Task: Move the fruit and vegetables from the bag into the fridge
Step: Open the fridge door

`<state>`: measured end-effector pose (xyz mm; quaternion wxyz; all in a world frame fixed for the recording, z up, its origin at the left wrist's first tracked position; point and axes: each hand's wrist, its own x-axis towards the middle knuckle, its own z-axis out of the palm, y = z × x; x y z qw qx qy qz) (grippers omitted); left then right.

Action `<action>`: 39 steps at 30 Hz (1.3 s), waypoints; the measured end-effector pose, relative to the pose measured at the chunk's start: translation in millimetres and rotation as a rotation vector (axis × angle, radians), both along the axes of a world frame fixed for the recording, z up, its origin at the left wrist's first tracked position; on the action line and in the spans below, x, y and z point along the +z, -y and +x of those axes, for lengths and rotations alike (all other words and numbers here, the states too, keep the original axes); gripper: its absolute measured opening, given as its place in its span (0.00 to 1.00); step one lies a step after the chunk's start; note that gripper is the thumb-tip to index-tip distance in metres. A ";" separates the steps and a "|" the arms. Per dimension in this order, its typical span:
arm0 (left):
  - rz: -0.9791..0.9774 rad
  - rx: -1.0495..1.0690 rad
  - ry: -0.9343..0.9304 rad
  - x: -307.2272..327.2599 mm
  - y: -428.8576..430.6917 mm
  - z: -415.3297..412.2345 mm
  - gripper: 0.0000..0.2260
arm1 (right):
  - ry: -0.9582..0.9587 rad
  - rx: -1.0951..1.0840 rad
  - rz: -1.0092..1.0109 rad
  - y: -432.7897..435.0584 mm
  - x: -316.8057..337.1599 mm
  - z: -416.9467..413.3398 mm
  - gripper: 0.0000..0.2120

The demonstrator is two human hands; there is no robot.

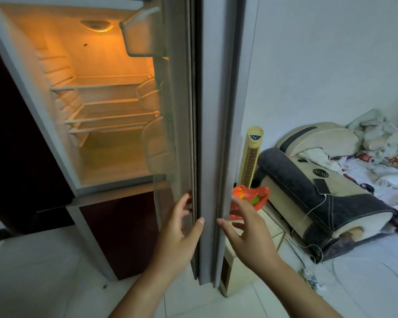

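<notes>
At far left the fridge (97, 99) stands lit, its shelves bare, its door (213, 134) edge-on. The left hand (182, 228) and right hand (251, 232) flank that edge, fingers spread, holding nothing. Just right, farther back, the red bag (251, 195) of produce sits on a low stand (269, 228).

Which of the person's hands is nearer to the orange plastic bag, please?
The right. The right hand is spread just in front of the orange plastic bag, overlapping it in view. The left hand is on the other side of the open fridge door, at its inner edge.
</notes>
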<state>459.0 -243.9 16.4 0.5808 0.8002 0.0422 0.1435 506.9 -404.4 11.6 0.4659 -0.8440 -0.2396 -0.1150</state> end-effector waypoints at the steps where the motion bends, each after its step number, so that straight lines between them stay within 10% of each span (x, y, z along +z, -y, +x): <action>1: 0.007 -0.001 0.005 -0.6 5.8 2.7 0.25 | -0.005 0.002 0.003 5.8 -0.7 2.7 0.26; 20: 0.129 -0.249 -0.063 -6.7 59.8 42.5 0.37 | -0.068 -0.137 0.021 61.8 -10.3 30.2 0.30; 39: 0.158 -0.364 -0.185 -51.7 50.6 29.4 0.25 | -0.186 -0.279 -0.158 88.0 -40.3 19.5 0.28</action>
